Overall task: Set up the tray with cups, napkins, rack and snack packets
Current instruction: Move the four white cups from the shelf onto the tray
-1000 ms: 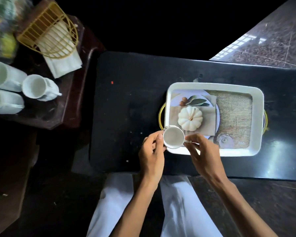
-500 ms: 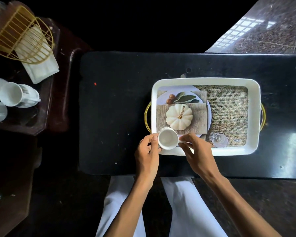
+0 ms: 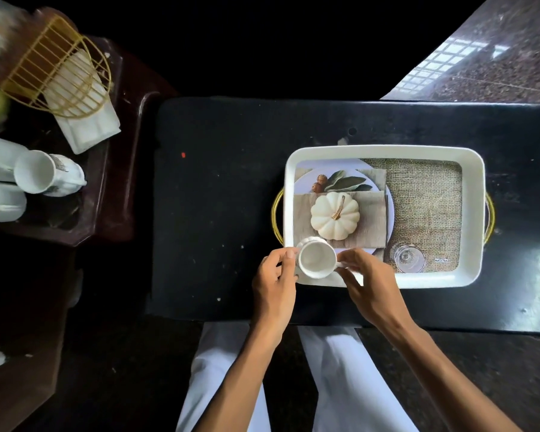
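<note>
Here the left hand (image 3: 273, 280) pinches the side of a small white cup (image 3: 316, 258) with its fingertips, and the right hand (image 3: 368, 283) has a closed grip on the cup's handle side, though the handle itself is mostly hidden. The cup sits upright at the near left corner of the white tray (image 3: 384, 152), right over the rim; I cannot tell if it is resting down yet. It looks light, hard and smooth, so it could slip and would break if dropped. The handle and the side wall are the good places to hold. Far left of the tray, more cups (image 3: 35, 171), white napkins (image 3: 86, 127) and a gold wire rack (image 3: 56, 67) wait on a brown side table (image 3: 113, 210). The tray rests on the black tabletop (image 3: 219, 198).
</note>
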A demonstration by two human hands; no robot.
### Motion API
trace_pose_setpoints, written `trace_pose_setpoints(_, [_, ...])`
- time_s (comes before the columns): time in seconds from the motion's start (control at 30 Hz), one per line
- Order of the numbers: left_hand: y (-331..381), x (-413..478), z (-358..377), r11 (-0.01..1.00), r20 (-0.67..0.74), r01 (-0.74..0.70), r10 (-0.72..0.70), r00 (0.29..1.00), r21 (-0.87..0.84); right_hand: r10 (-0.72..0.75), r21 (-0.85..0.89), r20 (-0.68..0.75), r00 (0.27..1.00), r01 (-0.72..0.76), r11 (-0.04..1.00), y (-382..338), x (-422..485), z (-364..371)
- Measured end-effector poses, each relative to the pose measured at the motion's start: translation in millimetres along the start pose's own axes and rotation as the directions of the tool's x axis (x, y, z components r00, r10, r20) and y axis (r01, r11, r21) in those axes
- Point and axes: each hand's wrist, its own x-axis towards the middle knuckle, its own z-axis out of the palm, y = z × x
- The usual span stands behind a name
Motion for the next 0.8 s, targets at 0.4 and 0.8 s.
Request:
trace_pose_setpoints(0.4, [36.9,-1.3,-184.9,0.972,-0.414,-0.192,0.120,0.902,-0.138,-0.160,0.031,-0.080,0.984,0.163,0.986,-120.7,7.6,43.6])
trace_pose_setpoints(0.8, [76.0,59.8,-321.9,0.944,-0.455,-0.321,0.252,0.854,-0.079,-0.253,0.306,-0.054,0.966,0.257,0.917,-296.4,91.0,189.1])
